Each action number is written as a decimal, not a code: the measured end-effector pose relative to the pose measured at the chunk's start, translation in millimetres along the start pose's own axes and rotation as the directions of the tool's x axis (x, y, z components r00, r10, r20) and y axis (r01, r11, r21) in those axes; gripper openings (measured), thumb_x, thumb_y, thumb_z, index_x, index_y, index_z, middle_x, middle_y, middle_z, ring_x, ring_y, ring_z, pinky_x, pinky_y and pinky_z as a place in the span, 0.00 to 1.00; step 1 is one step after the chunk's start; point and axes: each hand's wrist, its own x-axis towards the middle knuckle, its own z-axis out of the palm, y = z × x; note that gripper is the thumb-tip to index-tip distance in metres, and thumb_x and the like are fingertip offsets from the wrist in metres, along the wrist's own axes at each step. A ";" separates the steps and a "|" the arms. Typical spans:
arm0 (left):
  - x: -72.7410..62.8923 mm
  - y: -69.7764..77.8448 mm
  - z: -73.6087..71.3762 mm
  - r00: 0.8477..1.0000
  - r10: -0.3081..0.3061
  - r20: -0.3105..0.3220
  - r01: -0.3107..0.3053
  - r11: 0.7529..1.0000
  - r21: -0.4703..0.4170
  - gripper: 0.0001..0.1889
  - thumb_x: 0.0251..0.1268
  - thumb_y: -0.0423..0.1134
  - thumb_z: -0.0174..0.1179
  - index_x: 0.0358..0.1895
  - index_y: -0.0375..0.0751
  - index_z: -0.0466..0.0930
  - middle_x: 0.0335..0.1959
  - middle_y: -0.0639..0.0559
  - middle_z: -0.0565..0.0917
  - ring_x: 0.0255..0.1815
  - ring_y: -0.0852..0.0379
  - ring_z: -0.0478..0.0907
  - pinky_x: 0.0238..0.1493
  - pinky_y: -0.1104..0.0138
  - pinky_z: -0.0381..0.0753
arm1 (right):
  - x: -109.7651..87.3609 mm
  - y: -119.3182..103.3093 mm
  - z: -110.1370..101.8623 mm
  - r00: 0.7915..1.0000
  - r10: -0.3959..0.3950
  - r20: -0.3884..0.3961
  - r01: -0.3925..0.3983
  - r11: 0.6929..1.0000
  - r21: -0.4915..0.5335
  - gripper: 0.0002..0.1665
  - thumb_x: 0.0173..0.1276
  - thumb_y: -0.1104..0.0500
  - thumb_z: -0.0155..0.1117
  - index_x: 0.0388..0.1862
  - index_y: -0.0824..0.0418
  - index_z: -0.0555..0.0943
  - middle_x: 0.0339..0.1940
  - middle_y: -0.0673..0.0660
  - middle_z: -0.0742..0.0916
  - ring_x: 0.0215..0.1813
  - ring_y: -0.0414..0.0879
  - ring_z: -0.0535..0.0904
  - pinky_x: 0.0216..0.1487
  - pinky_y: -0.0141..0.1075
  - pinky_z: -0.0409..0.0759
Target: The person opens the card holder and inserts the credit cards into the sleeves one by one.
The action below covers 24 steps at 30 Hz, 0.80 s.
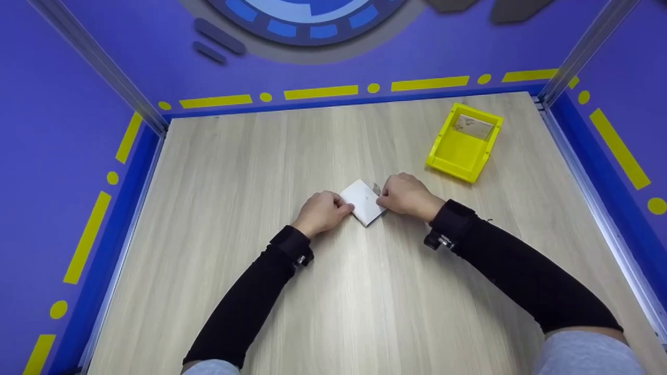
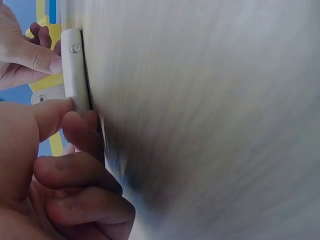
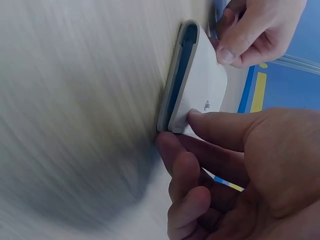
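A small white folded wallet [image 1: 363, 200] lies on the wooden table, turned cornerwise to me. My left hand [image 1: 321, 212] pinches its left side, thumb on top and index finger at the lower edge. On the opposite side my right hand [image 1: 409, 195] holds the wallet between thumb and fingers. In the right wrist view, the wallet's open side shows a blue-grey inside, and a small logo [image 3: 207, 105] marks the white cover. A short strap [image 2: 42, 98] with a metal snap sticks out past the wallet in the left wrist view; a round metal stud [image 2: 75, 48] sits on the spine.
At the back right of the table [image 1: 219, 172] stands a yellow bin [image 1: 458, 153], with a pale, printed flat piece [image 1: 473, 126] leaning against its inner far wall. Blue panels [image 1: 323, 78] with yellow marks border the table at the back and both sides.
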 end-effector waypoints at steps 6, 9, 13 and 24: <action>1.6 1.2 -0.6 1.000 0.004 -0.005 -0.004 1.000 -0.006 0.15 0.79 0.52 0.66 0.34 0.49 0.89 0.31 0.58 0.82 0.35 0.55 0.78 0.42 0.63 0.75 | -2.0 -1.0 4.8 1.000 0.008 -0.015 -0.008 1.000 0.002 0.19 0.74 0.51 0.71 0.25 0.58 0.93 0.21 0.50 0.83 0.32 0.49 0.75 0.36 0.39 0.69; 2.4 0.8 0.1 1.000 0.007 -0.012 -0.007 1.000 -0.009 0.14 0.78 0.51 0.66 0.33 0.50 0.88 0.30 0.58 0.82 0.34 0.56 0.78 0.41 0.63 0.74 | -4.6 -1.9 7.6 1.000 0.023 -0.017 -0.023 0.999 0.023 0.19 0.75 0.51 0.72 0.26 0.58 0.94 0.20 0.49 0.83 0.29 0.47 0.75 0.33 0.38 0.69; 3.5 1.0 1.6 1.000 0.001 -0.026 -0.002 1.000 -0.017 0.14 0.78 0.49 0.65 0.33 0.49 0.89 0.30 0.58 0.82 0.32 0.56 0.76 0.39 0.64 0.72 | -9.6 -4.8 11.2 0.999 0.029 -0.020 -0.028 0.998 0.047 0.19 0.76 0.51 0.72 0.26 0.59 0.93 0.21 0.50 0.82 0.30 0.47 0.75 0.33 0.37 0.70; 4.0 3.5 5.3 0.998 -0.036 -0.055 0.033 0.999 -0.042 0.13 0.82 0.47 0.60 0.38 0.47 0.88 0.30 0.55 0.83 0.29 0.57 0.76 0.35 0.64 0.72 | -20.7 -8.1 21.9 0.998 -0.015 -0.053 0.019 0.996 0.086 0.26 0.77 0.52 0.72 0.16 0.57 0.85 0.15 0.45 0.76 0.26 0.45 0.71 0.31 0.36 0.66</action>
